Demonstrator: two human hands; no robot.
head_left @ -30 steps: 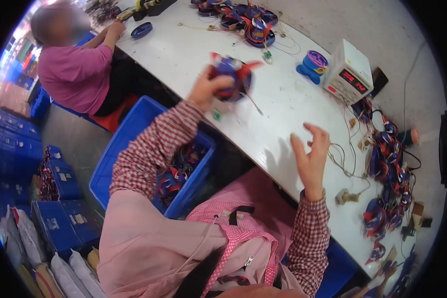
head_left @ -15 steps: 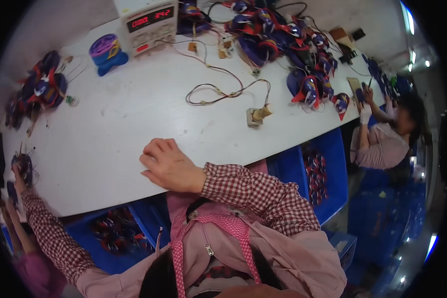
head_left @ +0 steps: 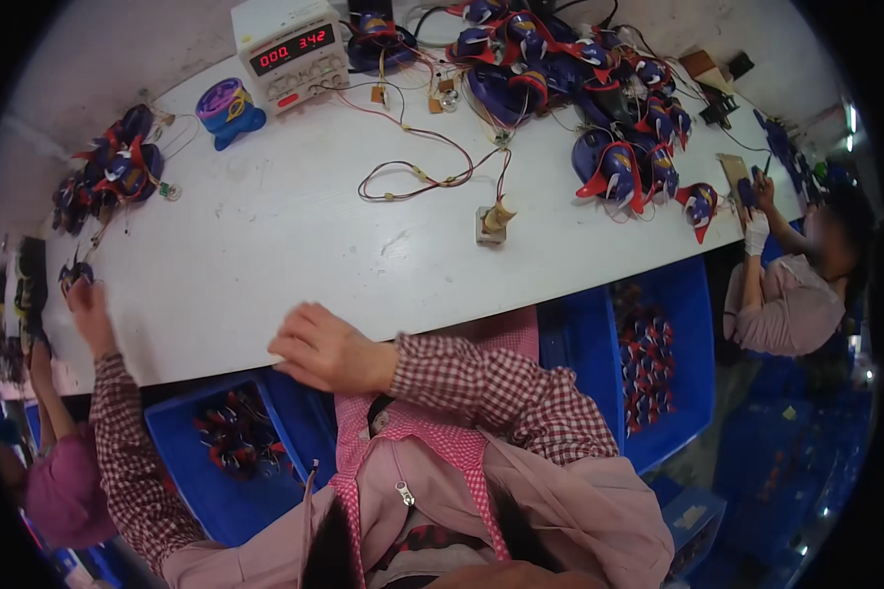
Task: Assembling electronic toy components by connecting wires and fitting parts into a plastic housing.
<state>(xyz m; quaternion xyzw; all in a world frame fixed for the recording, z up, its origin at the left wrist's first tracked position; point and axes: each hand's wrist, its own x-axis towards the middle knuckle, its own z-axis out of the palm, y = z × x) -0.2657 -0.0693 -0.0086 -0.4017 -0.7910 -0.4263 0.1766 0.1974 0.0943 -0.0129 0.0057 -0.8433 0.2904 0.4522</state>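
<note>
Dark blue and red, a small rounded plastic-looking piece (head_left: 76, 272) is now at the far left end of the long white table (head_left: 265, 260), whereas a second ago the left hand (head_left: 90, 314) gripped such a piece well above the tabletop. The left arm is stretched out, and its fingers are at the piece, apparently touching it; blur and distance hide whether they pinch it or are letting go. The right hand (head_left: 326, 348), earlier raised with thumb and forefinger apart, now hangs at the table's near edge, its fingers loosely bent, with nothing visible in it. My judgement is that this piece has been passed away from the working spot to the left end, so the handling of it looks nearly done. Unlike the piece, the looped dark-red wire lead (head_left: 373, 187) and the squat metal-and-tan block (head_left: 491, 226) at its end lie untouched before the person, below the white box-shaped power supply (head_left: 293, 59); the tangled heap of blue-and-red pieces (head_left: 604, 167) lies to their right.
</note>
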